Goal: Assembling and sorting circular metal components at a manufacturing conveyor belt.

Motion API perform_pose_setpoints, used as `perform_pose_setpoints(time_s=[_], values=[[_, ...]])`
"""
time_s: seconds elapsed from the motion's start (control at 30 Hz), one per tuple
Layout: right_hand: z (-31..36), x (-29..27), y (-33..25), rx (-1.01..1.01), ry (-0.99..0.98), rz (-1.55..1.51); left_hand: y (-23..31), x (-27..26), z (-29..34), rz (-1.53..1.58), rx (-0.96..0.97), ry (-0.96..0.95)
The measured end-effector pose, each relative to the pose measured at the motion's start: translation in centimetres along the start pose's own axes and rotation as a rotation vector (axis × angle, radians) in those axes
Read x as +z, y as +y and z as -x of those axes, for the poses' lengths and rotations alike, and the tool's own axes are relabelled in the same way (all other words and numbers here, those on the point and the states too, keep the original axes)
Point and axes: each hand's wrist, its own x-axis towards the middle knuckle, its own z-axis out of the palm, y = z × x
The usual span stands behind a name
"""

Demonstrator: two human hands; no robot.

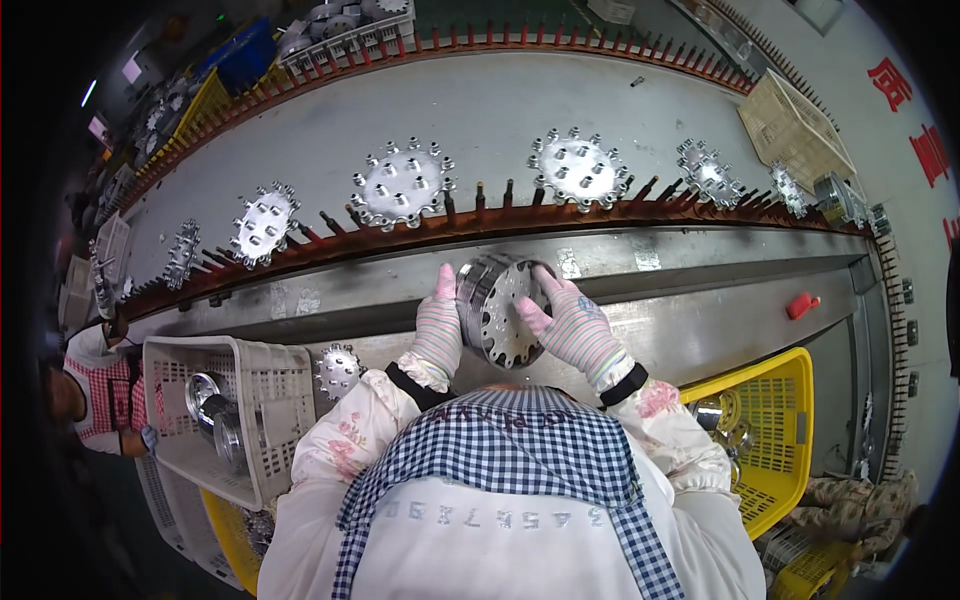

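Between my two gloved hands, a shiny, drum-shaped metal part [484, 305] is held up in front of my chest. Its round face, turned to the right, has a ring of holes near the rim. My left hand [437, 325] presses its palm and fingers against the part's left side. My right hand [582, 335] grips the right rim, with one finger reaching across the face. Both gloves are striped pink and white. Beyond my hands, silver discs with knobs, such as one disc [400, 185] and another disc [575, 170], stand on a row of upright pins [480, 200].
At my left, a white crate [285, 385] holds metal rings, and a knobbed disc [338, 371] lies beside it. A yellow crate [797, 450] with metal parts is at my right. A red object [800, 306] lies on the metal bench. A co-worker [95, 350] stands far left.
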Motion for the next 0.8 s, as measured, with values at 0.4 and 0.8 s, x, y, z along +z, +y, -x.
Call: perform_pose_setpoints(time_s=[0.4, 0.8], values=[[-0.4, -0.2, 1.8, -0.221, 0.278, 0.135, -3.1, -0.4, -5.6, 0.208, -0.052, 0.009], [-1.7, 3.8, -2.9, -0.771, -0.358, 0.304, -5.3, -7.0, -11.9, -0.105, -0.24, -0.093]])
